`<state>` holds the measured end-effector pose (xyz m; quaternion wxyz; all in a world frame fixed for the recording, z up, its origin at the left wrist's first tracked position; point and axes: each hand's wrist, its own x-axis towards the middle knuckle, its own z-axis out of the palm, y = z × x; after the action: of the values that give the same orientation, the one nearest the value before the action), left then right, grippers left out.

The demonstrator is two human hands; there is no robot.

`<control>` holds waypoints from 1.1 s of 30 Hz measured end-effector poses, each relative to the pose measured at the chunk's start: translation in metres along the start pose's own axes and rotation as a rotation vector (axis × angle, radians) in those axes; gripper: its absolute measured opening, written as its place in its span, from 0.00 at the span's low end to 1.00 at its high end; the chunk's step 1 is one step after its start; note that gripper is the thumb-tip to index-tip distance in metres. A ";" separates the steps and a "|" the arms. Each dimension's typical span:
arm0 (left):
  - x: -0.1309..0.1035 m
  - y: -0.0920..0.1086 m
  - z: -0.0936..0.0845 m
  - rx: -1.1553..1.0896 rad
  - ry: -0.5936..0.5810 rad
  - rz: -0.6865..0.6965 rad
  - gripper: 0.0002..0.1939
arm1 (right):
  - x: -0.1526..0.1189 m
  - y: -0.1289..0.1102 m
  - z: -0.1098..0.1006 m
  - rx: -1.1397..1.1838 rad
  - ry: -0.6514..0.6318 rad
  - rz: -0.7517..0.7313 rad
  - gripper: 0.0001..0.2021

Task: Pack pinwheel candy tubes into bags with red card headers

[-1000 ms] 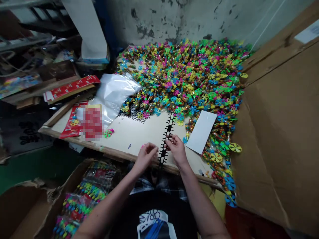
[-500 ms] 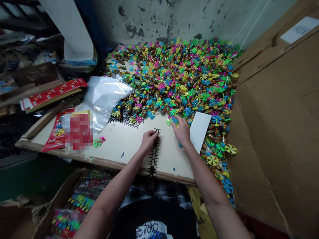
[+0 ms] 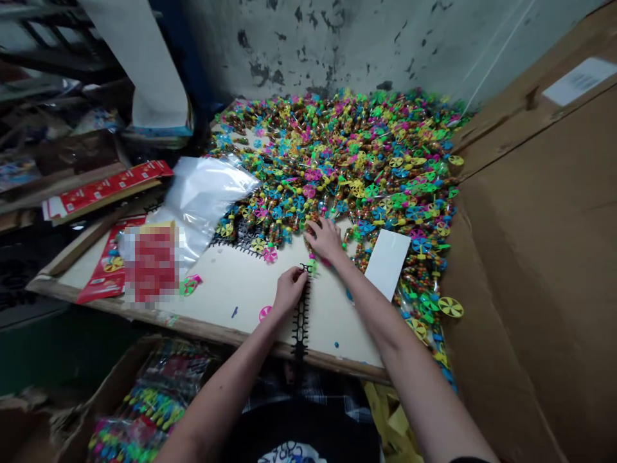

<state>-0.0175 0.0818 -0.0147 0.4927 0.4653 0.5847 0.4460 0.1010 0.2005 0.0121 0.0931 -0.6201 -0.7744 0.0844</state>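
My left hand (image 3: 290, 289) is closed in a pinch on the upper end of a black plastic strip with toothed edges (image 3: 301, 325), which hangs down across the table's front edge. Just beyond it, my right hand (image 3: 325, 239) reaches into the near side of a heap of candy-filled fan toys (image 3: 357, 154). Its fingers curl round one of these clear tubes, partly hidden by the hand. A green fan (image 3: 312, 265) shows below those fingers, close to the strip's top. Beside my left forearm lies a pink fan (image 3: 265, 313).
A white card (image 3: 388, 263) lies right of my right forearm. Clear plastic bags (image 3: 202, 199) and red printed packaging (image 3: 108, 263) cover the table's left side. A large cardboard box (image 3: 535, 257) borders the right. Below left stands an open carton holding bagged toys (image 3: 154, 405).
My right hand has moved left and farther into the toy heap, closer to my left hand. The pink fan now shows by my left forearm. My left hand still pinches the strip.
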 end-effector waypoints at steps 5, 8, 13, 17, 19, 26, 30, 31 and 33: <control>-0.004 0.009 -0.005 -0.199 -0.023 -0.073 0.13 | -0.036 -0.007 -0.004 0.058 -0.126 -0.093 0.20; -0.012 0.014 -0.013 -0.383 -0.031 -0.203 0.17 | -0.060 -0.002 -0.018 0.065 -0.208 -0.119 0.18; -0.025 0.017 -0.023 -0.464 -0.005 -0.292 0.21 | -0.078 0.012 -0.051 0.078 -0.307 -0.136 0.20; -0.030 0.019 -0.020 -0.454 0.010 -0.299 0.21 | -0.068 0.007 -0.060 0.070 -0.150 0.083 0.17; -0.032 0.021 -0.016 -0.458 0.019 -0.295 0.20 | -0.063 -0.004 -0.054 0.028 -0.129 0.186 0.19; -0.038 0.031 -0.020 -0.484 0.022 -0.278 0.19 | -0.055 -0.014 -0.027 0.057 -0.183 0.385 0.25; -0.040 0.034 -0.023 -0.475 0.026 -0.294 0.18 | -0.061 0.000 -0.033 0.125 -0.289 0.383 0.15; -0.041 0.035 -0.022 -0.475 0.021 -0.295 0.18 | -0.063 0.002 -0.036 0.129 -0.312 0.363 0.13; -0.042 0.035 -0.018 -0.473 0.008 -0.300 0.18 | -0.069 0.002 -0.039 0.118 -0.336 0.330 0.12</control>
<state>-0.0282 0.0455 0.0289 0.6457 0.2438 0.5289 0.4939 0.1270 0.1341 0.0464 -0.0157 -0.7091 -0.6607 0.2456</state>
